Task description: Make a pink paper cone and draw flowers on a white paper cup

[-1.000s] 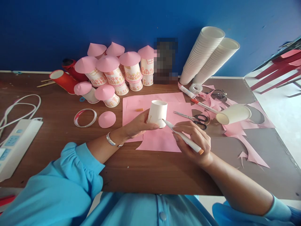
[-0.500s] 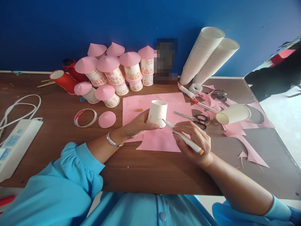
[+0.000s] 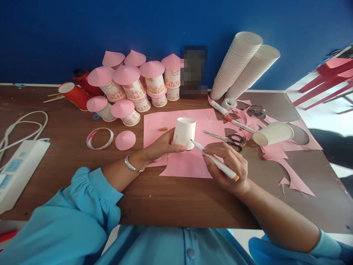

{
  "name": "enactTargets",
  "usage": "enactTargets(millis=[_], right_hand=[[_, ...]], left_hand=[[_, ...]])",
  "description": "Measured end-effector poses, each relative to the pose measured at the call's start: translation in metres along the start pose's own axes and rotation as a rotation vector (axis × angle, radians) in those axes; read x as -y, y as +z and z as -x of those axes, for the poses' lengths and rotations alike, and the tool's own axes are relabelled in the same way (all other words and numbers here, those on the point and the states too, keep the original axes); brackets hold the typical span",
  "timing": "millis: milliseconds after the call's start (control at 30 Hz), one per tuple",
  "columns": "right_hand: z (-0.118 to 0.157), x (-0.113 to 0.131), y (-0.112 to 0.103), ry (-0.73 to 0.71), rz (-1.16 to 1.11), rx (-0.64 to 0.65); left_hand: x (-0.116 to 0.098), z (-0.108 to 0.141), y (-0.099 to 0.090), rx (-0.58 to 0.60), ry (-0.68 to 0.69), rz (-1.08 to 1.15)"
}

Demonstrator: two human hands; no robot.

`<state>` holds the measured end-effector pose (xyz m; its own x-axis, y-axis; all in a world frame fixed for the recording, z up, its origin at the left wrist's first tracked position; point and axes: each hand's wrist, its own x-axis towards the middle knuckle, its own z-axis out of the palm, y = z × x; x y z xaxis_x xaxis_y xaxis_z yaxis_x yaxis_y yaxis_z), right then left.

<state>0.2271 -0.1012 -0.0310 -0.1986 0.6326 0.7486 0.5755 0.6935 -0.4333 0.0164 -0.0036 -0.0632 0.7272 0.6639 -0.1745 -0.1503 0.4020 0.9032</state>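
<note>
My left hand (image 3: 162,146) is closed around a white paper cup (image 3: 185,130), held upright above pink paper sheets (image 3: 187,165). A small brown-orange line drawing shows low on the cup's left side. In my right hand (image 3: 228,165) is a white marker (image 3: 220,165) with an orange end. Its tip meets the lower right of the cup, or comes very close to it. Scissors (image 3: 227,139) with black handles lie just beyond my right hand, and a small orange marker cap (image 3: 163,129) rests on the pink sheet.
Cups with pink cone roofs (image 3: 127,77) cluster at the back left. Two tall stacks of paper cups (image 3: 238,62) lean on the blue wall. Right lie a tipped cup (image 3: 273,133) and pink scraps (image 3: 295,173); left, a tape ring (image 3: 99,138) and power strip (image 3: 24,169).
Both hands, the cup and the marker stay almost still. At the far right, a dark shape has moved down from in front of the red stool, leaving the stool visible.
</note>
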Motion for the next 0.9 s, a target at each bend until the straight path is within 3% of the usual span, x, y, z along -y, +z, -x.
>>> enactTargets(millis=[100,267,433,733,900], right_hand=[[0.0,-0.001,-0.004,0.052,0.018,-0.015],[-0.006,-0.011,-0.008,0.362,-0.199,-0.16],[-0.007,-0.018,-0.004,0.462,-0.297,-0.156],[-0.002,-0.007,-0.001,0.18,-0.131,-0.028],[-0.004,-0.006,-0.003,0.139,-0.068,-0.013]], left_hand=[[0.003,-0.001,-0.003,0.021,0.009,-0.004],[0.004,-0.001,-0.004,0.013,0.015,0.02],[0.001,0.0,-0.002,0.003,-0.004,0.053],[-0.001,-0.002,-0.001,0.034,0.024,0.023],[-0.001,-0.002,-0.002,0.028,0.01,0.037]])
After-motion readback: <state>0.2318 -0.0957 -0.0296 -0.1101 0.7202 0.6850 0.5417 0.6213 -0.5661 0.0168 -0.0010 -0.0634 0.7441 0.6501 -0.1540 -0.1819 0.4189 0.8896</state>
